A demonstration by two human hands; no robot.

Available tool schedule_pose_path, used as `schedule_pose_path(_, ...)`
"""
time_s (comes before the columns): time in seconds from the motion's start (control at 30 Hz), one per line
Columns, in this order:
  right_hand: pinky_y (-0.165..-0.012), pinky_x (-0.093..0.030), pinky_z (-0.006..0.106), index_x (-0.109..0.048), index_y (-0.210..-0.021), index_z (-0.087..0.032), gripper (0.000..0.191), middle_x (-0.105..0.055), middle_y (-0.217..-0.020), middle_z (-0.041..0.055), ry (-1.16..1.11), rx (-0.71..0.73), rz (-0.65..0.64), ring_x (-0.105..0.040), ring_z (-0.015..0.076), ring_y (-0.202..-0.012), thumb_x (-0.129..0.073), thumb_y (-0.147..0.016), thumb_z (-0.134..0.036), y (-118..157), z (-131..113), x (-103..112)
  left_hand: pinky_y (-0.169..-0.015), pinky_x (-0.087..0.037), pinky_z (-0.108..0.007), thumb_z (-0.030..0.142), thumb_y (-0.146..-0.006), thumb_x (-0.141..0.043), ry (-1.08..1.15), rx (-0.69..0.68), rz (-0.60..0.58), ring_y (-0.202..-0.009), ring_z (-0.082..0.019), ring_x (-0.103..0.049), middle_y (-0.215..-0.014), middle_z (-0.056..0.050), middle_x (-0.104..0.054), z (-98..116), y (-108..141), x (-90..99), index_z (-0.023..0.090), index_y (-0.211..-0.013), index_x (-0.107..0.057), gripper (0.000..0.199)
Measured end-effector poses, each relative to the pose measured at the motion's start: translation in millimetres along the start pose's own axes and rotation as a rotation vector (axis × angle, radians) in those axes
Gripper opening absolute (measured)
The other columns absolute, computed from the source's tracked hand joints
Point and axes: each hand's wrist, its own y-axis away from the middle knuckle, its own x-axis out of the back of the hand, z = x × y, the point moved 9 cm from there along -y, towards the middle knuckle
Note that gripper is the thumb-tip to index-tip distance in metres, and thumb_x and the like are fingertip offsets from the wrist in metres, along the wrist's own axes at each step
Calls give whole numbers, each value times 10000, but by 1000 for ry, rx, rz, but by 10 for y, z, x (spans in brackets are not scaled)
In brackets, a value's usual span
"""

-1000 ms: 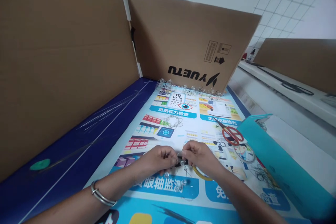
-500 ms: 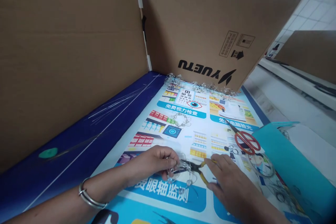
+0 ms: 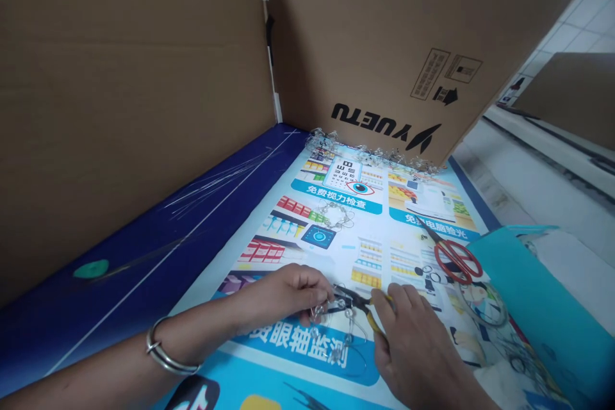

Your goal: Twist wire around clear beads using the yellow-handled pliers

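Observation:
My left hand (image 3: 300, 291) pinches a loop of thin wire with clear beads (image 3: 346, 327), which hangs below the fingertips over the printed sheet. My right hand (image 3: 410, 327) is closed round the yellow handles of a pair of pliers (image 3: 360, 301). The dark jaws of the pliers point left and reach in among the beads close to my left fingertips. Whether the jaws grip the wire is too small to tell. Another beaded wire ring (image 3: 336, 214) lies farther up the sheet.
Red-handled scissors (image 3: 459, 259) and a wire coil (image 3: 483, 307) lie right, beside a turquoise box (image 3: 542, 295). Tweezers (image 3: 307, 397) lie at the front edge. Cardboard walls (image 3: 418, 32) stand behind and left, with beaded wires (image 3: 375, 157) along their foot. Green object (image 3: 91, 269) at left.
The pliers' handles have closed somewhat in my right hand, and their jaws stay near my left fingertips. The beaded loop hangs slightly lower. The view has shifted a little.

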Motion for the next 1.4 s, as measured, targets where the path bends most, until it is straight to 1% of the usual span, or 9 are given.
schedule_pose_path(0.13, -774, -372, 435, -515, -1167, -126, 416, -509, -962, 150, 49, -18, 4, -444, 303, -916, -455, -780, -267, -45, -41, -14, -590, -442, -255, 326, -743, -623, -64, -14, -3, -609, -122, -546, -676, 0, -597, -10, 1, -1, 167, -815, -637, 175)
schedule_pose_path(0.43, -687, -373, 391, -509, -1121, -108, 339, -513, -896, 136, 158, -55, 18, -461, 271, -850, -431, -801, -187, -123, -30, -91, -578, -442, -239, 274, -739, -622, -17, -71, -60, -645, -120, -551, -719, 0, -602, -19, 48, -52, 159, -831, -626, 147)
schedule_pose_path(0.67, -680, -384, 349, -517, -996, -155, 243, -510, -907, 105, 110, -121, 63, -458, 251, -855, -436, -847, -330, -202, 65, -41, -508, -389, -201, 282, -713, -636, -22, -100, 7, -580, -91, -499, -728, -4, -603, 48, 81, -86, 138, -774, -605, 160)
schedule_pose_path(0.8, -635, -389, 350, -516, -985, -148, 212, -507, -885, 114, 103, -166, 51, -459, 266, -835, -466, -813, -262, -189, 115, -61, -490, -344, -191, 259, -692, -640, -88, -117, 77, -546, -83, -463, -651, 15, -578, 36, 103, -104, 137, -731, -584, 140)
schedule_pose_path(0.93, -617, -386, 333, -531, -948, -122, 212, -507, -886, 140, 79, -185, 49, -457, 273, -852, -443, -758, -90, -155, 164, -112, -502, -323, -188, 211, -668, -643, -164, -159, 132, -536, -73, -434, -626, 29, -558, 20, 100, -110, 137, -704, -582, 102)
schedule_pose_path(1.03, -657, -387, 331, -539, -955, -134, 285, -515, -909, 134, 49, -157, 47, -458, 264, -876, -417, -726, -14, -144, 188, -132, -505, -331, -191, 208, -670, -629, -162, -163, 126, -538, -76, -440, -624, 35, -549, 19, 92, -132, 145, -718, -584, 92)
schedule_pose_path(1.17, -757, -374, 348, -520, -1078, -157, 375, -528, -987, 121, -8, -109, 43, -451, 258, -941, -406, -753, -10, -133, 226, -93, -515, -372, -205, 234, -694, -594, -165, -156, 118, -565, -94, -467, -661, 21, -560, 56, 104, -163, 152, -746, -603, 97)
schedule_pose_path(1.27, -770, -378, 307, -490, -1138, -189, 362, -544, -1026, 88, -67, -70, 26, -472, 218, -942, -400, -812, -61, -74, 262, -1, -510, -382, -212, 249, -707, -585, -172, -147, 117, -574, -101, -471, -683, 5, -575, 72, 122, -173, 150, -760, -618, 117)
schedule_pose_path(1.4, -727, -397, 265, -449, -1181, -226, 293, -551, -1035, 63, -314, -23, -19, -499, 184, -924, -357, -915, -308, 117, 247, 186, -513, -381, -213, 262, -709, -609, -78, -155, 99, -566, -96, -470, -666, 6, -577, 64, 142, -166, 151, -758, -614, 122)
